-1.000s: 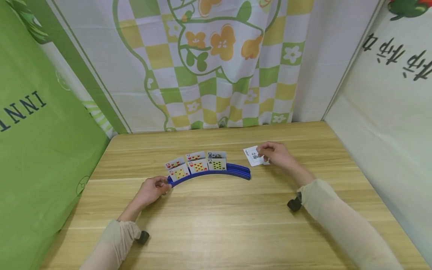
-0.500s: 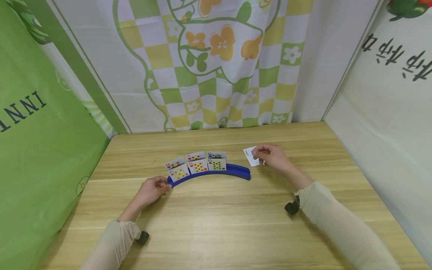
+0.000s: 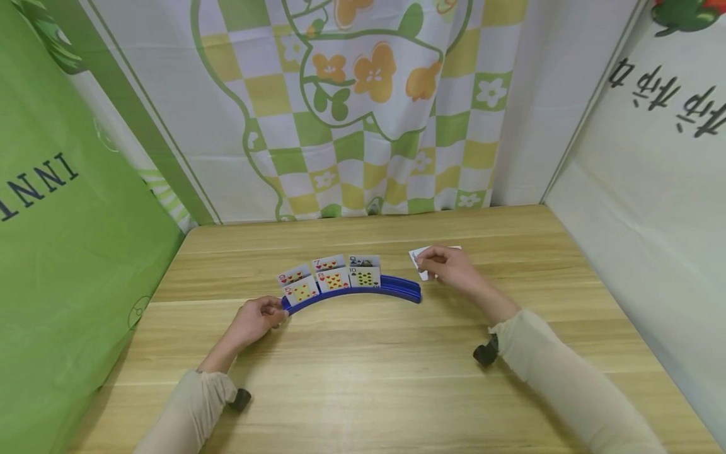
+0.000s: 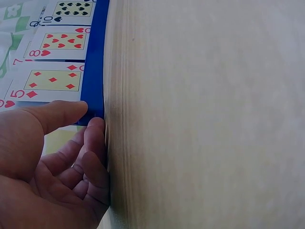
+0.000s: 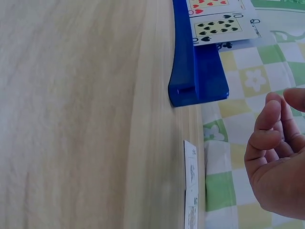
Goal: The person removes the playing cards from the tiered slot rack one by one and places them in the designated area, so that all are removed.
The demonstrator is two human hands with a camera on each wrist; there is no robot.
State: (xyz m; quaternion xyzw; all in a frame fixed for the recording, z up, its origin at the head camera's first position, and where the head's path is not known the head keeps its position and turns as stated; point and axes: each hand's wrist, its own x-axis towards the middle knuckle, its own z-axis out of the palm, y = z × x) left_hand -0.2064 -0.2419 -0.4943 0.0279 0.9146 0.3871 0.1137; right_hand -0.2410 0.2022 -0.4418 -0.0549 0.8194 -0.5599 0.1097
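Observation:
A curved blue card holder [image 3: 400, 287] stands on the table with two rows of playing cards. Its front row has a five of diamonds [image 4: 51, 80], an eight of hearts [image 4: 62, 43] and a ten of spades [image 5: 221, 28]; behind them show a nine [image 3: 292, 275], a seven [image 3: 328, 261] and a queen [image 3: 365, 259]. My left hand [image 3: 255, 320] pinches the holder's left end between thumb and fingers. Beyond the holder's right end, my right hand [image 3: 450, 268] hovers over loose cards [image 5: 191, 174], fingers loosely curled, nothing visible between them. It partly hides those cards in the head view.
The wooden table [image 3: 351, 372] meets a checked, flower-printed curtain [image 3: 371, 145] at the back. A green sheet [image 3: 68, 239] hangs at the left and a white one [image 3: 641, 208] at the right. The holder's right section bears no cards.
My right hand has moved slightly left and nearer over the loose cards, covering more of the left one and uncovering a corner behind. The left hand and the holder stay put.

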